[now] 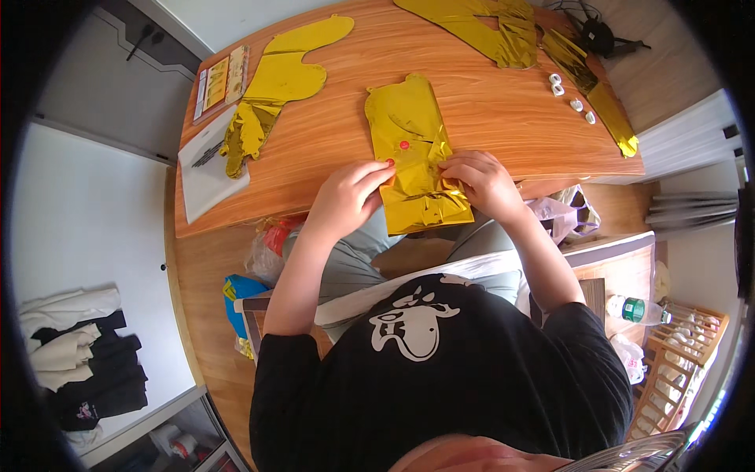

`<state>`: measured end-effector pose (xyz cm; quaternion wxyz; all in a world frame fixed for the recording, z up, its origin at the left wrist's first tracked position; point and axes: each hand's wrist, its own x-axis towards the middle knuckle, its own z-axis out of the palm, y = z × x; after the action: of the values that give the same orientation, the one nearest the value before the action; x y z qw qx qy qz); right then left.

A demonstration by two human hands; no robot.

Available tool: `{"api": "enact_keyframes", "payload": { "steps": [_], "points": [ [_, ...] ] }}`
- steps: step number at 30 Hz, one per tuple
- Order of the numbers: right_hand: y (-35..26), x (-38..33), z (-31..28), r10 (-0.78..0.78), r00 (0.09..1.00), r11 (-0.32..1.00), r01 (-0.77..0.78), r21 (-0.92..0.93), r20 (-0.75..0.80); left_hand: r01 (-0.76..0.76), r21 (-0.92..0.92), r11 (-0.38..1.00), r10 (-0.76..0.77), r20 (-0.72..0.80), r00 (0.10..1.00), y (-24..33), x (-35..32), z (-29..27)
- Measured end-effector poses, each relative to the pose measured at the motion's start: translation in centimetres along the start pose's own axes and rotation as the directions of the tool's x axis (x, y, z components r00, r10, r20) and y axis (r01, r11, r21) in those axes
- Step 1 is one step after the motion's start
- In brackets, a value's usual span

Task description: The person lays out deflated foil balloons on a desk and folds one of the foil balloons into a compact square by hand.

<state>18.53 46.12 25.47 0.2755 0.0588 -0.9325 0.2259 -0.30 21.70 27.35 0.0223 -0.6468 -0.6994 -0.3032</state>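
Observation:
A flat gold foil balloon [409, 118] lies in front of me, its creased lower end reaching past the table's near edge over my lap. Two small red dots [404, 145] sit on its surface. My left hand [346, 195] pinches the balloon's left edge, its fingertips right beside the lower red dot. On the opposite edge, my right hand [481, 182] is closed on the crumpled foil, with the fingers curled over it. What lies under the fingers is hidden.
More gold foil balloons lie at the back left [295, 67], the back [503, 35] and along the right side [590, 86]. Several small white rolls [557, 85] rest on the right. A boxed package [222, 82] and a white plastic bag [212, 169] are at the left edge.

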Motion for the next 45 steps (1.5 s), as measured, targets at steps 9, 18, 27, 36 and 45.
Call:
{"api": "enact_keyframes", "payload": {
  "steps": [9,18,27,36,45],
  "points": [
    [-0.6,-0.4,0.1,-0.054,0.998,0.995,0.052,-0.089,-0.022,-0.010,0.126,0.992,0.021,-0.085,0.996,1.0,-0.8,1.8],
    [-1.0,-0.4,-0.6,-0.083,0.995,0.977,0.092,-0.190,0.054,-0.009,0.140,0.990,0.025,-0.111,0.994,0.7,-0.6,2.2],
    [-1.0,-0.1,-0.9,-0.098,0.989,0.967,0.120,-0.224,0.109,-0.015,0.207,0.978,0.033,-0.085,0.996,0.7,-0.5,1.9],
    [0.4,-0.5,0.0,-0.131,0.990,0.985,0.136,-0.110,0.046,0.009,0.115,0.993,0.004,-0.108,0.994,0.7,-0.4,1.8],
    [0.0,-0.1,-0.2,-0.017,1.000,0.998,0.018,-0.055,0.023,0.017,0.061,0.998,-0.006,-0.174,0.985,0.5,-0.2,2.0]
  ]
}}
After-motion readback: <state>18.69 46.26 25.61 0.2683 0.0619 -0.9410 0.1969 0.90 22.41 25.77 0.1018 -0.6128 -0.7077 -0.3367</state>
